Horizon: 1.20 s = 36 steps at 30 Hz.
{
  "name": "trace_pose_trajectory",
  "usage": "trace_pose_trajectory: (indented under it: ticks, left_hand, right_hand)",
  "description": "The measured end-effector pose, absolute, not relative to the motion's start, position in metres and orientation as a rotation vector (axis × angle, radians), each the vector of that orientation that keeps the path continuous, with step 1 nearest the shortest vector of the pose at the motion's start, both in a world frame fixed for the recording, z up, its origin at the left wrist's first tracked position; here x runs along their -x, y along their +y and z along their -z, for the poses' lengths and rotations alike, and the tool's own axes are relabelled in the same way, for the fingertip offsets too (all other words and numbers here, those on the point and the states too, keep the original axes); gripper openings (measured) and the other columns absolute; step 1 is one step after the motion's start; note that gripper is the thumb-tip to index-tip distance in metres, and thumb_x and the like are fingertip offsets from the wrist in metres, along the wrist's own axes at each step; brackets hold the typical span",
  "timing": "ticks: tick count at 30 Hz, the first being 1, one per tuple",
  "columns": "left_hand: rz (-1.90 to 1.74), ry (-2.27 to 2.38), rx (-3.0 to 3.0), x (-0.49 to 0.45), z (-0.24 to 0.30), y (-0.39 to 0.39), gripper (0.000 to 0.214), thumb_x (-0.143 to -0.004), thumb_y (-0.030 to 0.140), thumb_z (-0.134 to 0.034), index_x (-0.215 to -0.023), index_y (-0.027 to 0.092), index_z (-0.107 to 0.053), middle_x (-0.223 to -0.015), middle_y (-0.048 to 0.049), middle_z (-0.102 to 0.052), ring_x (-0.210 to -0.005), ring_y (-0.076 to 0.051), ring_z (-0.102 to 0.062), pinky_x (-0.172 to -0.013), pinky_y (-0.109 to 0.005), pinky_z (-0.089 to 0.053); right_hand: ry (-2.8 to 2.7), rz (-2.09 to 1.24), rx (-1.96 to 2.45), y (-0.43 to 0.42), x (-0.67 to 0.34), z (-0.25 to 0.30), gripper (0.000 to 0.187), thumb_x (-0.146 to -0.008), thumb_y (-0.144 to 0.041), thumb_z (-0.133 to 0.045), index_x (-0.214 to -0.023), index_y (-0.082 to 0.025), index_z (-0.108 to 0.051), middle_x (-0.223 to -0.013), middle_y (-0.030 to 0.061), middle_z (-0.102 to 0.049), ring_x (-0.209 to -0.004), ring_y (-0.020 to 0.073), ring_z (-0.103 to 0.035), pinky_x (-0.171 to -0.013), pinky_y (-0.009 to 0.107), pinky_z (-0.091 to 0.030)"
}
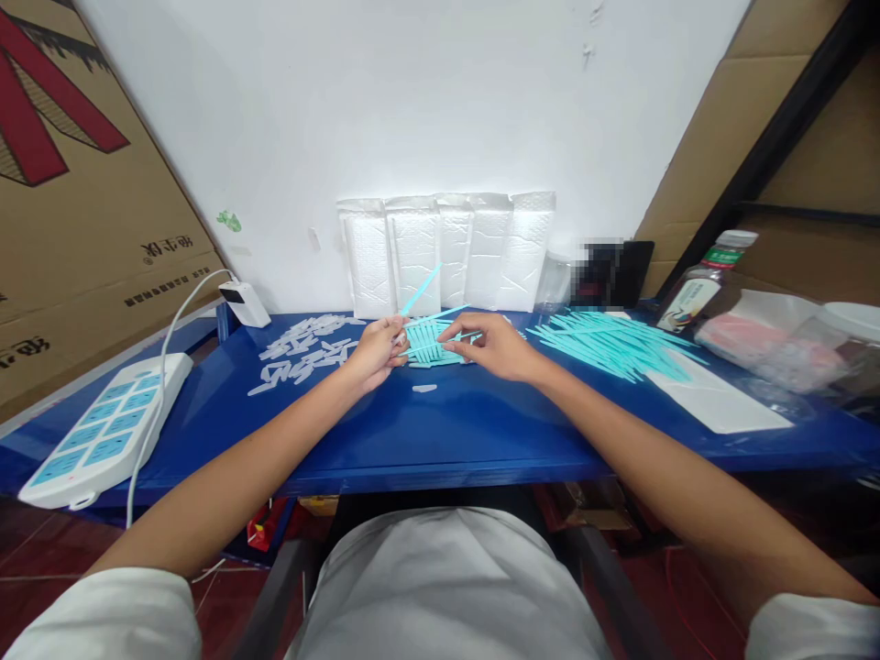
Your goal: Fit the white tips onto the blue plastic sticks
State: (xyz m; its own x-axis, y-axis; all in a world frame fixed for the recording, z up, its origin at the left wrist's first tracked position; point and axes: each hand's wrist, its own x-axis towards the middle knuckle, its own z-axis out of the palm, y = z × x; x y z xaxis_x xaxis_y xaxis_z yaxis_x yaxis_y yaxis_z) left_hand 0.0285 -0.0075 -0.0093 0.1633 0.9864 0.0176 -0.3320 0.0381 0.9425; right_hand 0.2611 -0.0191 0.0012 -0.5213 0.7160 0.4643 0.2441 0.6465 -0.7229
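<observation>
My left hand [378, 353] is closed, with a thin turquoise stick [422, 290] pinched in its fingers and pointing up and to the right. A small whitish piece shows at its fingertips, too small to make out. Just right of it lies a bundle of turquoise sticks [427, 341], stacked on the table in crossing directions. My right hand [496, 346] reaches over the right side of this bundle. Its thumb and forefinger come together on a stick there, and the fingers partly hide it. A single translucent strip [424, 389] lies in front of the bundle.
Translucent strips [302, 344] are scattered at left on the blue table [412, 440]. At right, loose turquoise sticks [611, 341] lie partly on a white sheet [721, 399]. White padded envelopes [450, 252] lean on the wall. A power strip [110, 426] and a bottle [705, 275] flank the workspace.
</observation>
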Motion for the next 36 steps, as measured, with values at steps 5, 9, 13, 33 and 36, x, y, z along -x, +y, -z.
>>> trace_pose_trajectory:
  ticks: [5,9,13,33,36]
  left_hand:
    - [-1.221,0.847,-0.962,-0.032,0.009,-0.010,0.017,-0.096,0.026,-0.067,-0.091,0.015,-0.056,-0.056,0.0085,-0.040,-0.039,-0.004,-0.030,-0.035,-0.013,-0.019]
    - [-1.200,0.861,-0.944,-0.033,0.011,-0.011,0.017,-0.096,0.025,-0.067,-0.088,0.015,-0.055,-0.056,0.0087,-0.039,-0.038,-0.003,-0.029,-0.034,-0.013,-0.017]
    - [-1.202,0.869,-0.978,-0.033,0.011,-0.010,0.017,-0.097,0.027,-0.065,-0.090,0.016,-0.054,-0.056,0.0089,-0.039,-0.039,-0.004,-0.028,-0.035,-0.013,-0.017]
    - [-1.170,0.832,-1.479,-0.029,0.012,-0.012,0.035,-0.093,0.052,-0.070,-0.092,0.021,-0.054,-0.058,0.0072,-0.047,-0.042,-0.006,-0.031,-0.037,-0.017,-0.027]
    - [-1.156,0.809,-1.479,-0.032,0.013,-0.014,0.037,-0.091,0.052,-0.072,-0.088,0.021,-0.052,-0.058,0.0071,-0.047,-0.043,-0.006,-0.032,-0.037,-0.016,-0.027]
  right_hand:
    - [-2.080,-0.835,0.710,-0.022,-0.248,0.008,0.025,-0.092,-0.043,-0.067,-0.101,-0.021,-0.074,-0.105,0.0070,-0.072,-0.073,0.0162,-0.064,-0.064,0.030,-0.055]
    - [-2.082,-0.871,0.695,-0.021,-0.244,0.015,0.025,-0.093,-0.044,-0.065,-0.102,-0.021,-0.071,-0.106,0.0060,-0.073,-0.068,0.0148,-0.063,-0.067,0.032,-0.056]
    - [-2.101,-0.819,0.699,-0.022,-0.244,0.013,0.026,-0.094,-0.045,-0.065,-0.101,-0.021,-0.072,-0.105,0.0061,-0.074,-0.074,0.0160,-0.064,-0.069,0.031,-0.055]
    - [-1.837,-0.616,0.935,-0.009,-0.294,-0.027,0.035,-0.083,-0.053,-0.076,-0.087,-0.018,-0.079,-0.095,0.0088,-0.079,-0.093,0.0262,-0.072,-0.085,0.038,-0.057]
    - [-1.863,-0.631,0.951,-0.006,-0.290,-0.021,0.036,-0.083,-0.054,-0.076,-0.088,-0.018,-0.080,-0.096,0.0083,-0.079,-0.093,0.0261,-0.071,-0.082,0.037,-0.057]
